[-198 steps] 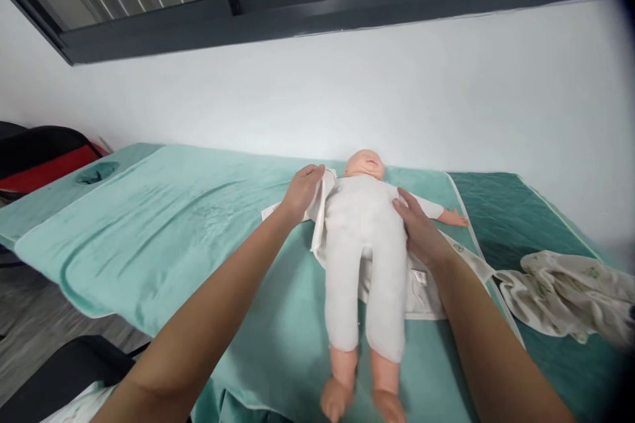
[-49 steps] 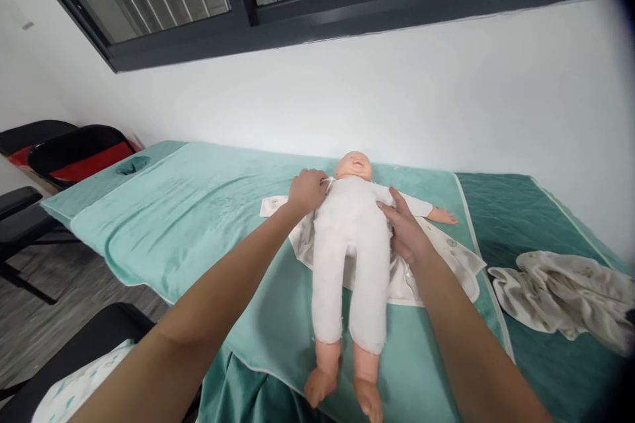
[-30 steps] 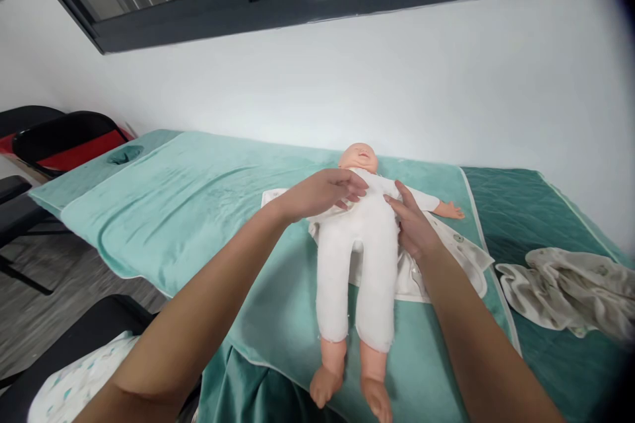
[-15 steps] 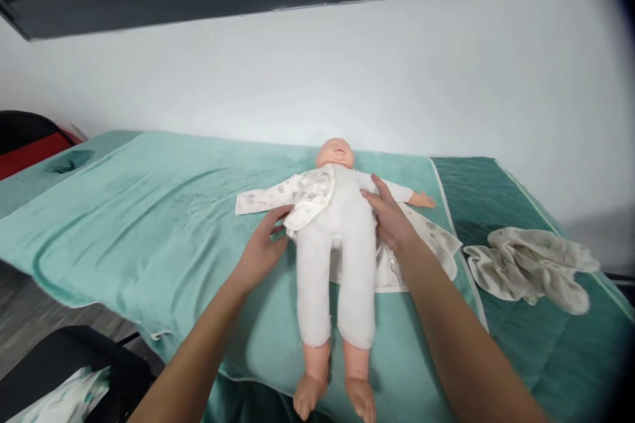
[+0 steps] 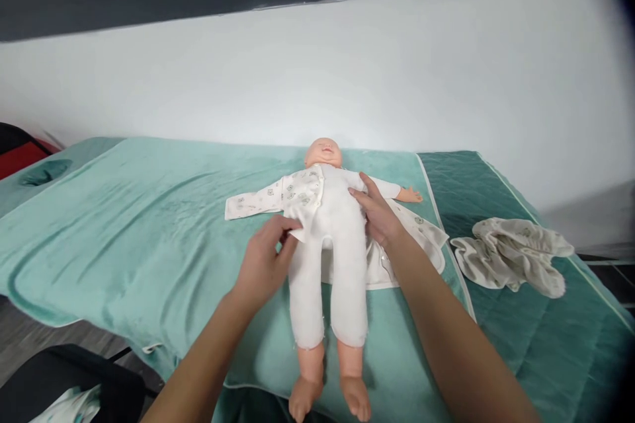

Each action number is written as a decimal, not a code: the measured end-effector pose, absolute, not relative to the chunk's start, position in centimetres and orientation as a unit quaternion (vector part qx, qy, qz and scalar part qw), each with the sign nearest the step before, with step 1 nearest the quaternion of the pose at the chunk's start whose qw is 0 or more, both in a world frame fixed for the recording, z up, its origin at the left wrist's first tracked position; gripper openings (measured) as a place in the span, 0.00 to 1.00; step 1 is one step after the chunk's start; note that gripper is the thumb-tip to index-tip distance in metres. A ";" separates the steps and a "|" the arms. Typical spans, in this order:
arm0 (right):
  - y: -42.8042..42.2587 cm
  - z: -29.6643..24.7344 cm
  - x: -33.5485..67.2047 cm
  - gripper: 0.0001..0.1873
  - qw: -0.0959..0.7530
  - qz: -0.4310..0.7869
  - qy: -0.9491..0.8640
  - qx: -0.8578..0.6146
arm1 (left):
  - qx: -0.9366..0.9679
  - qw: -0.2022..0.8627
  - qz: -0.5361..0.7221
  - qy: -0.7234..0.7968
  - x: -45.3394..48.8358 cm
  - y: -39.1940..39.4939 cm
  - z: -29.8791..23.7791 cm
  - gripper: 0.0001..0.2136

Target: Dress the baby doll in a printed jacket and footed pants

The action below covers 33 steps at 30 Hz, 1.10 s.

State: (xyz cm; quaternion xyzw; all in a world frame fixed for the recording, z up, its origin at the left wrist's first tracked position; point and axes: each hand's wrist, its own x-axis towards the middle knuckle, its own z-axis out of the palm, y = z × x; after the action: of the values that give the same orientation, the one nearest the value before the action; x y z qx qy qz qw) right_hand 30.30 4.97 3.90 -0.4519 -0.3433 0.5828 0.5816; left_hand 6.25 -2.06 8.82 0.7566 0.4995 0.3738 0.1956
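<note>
A baby doll point(image 5: 333, 258) in a white bodysuit lies on its back on a teal towel point(image 5: 149, 225). A printed white baby jacket point(image 5: 278, 195) is spread under it, its left half folded over the doll's arm and chest. My left hand point(image 5: 262, 261) pinches the lower edge of that jacket flap beside the doll's hip. My right hand point(image 5: 377, 215) rests flat on the doll's belly, fingers stretched out, above the other jacket half point(image 5: 421, 241).
A crumpled beige printed cloth point(image 5: 510, 254) lies on the darker green quilt point(image 5: 546, 337) to the right. The white wall runs close behind the bed. A black chair point(image 5: 64, 383) stands at bottom left, a red-and-black seat point(image 5: 14, 152) at far left.
My left hand drew the jacket's left half over the doll's arm and chest, then slid down to the flap's lower edge. My right hand stayed on the doll's belly. The camera shifted right.
</note>
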 end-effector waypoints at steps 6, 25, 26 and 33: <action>4.9 3.9 30.3 0.47 0.574 0.588 -0.343 -0.455 | 0.863 0.170 0.234 0.415 7.7 -3.6 10.6 0.08; 5.1 3.5 30.3 0.47 0.571 0.576 -0.359 -0.462 | 0.825 -0.019 0.228 0.517 11.0 -3.7 8.7 0.28; 5.1 3.4 30.4 0.47 0.568 0.574 -0.360 -0.466 | 0.826 -0.019 0.228 0.515 10.8 -3.8 8.6 0.28; 5.2 3.4 30.5 0.49 0.555 0.571 -0.364 -0.483 | 0.794 0.029 0.349 0.496 10.6 -3.3 9.0 0.16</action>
State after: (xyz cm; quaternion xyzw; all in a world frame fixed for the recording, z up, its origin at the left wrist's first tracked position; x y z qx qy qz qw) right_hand 30.49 5.19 3.38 -0.4829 -0.3641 0.5711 0.5551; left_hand 10.59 -3.34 9.04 0.7944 0.4961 0.3493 0.0287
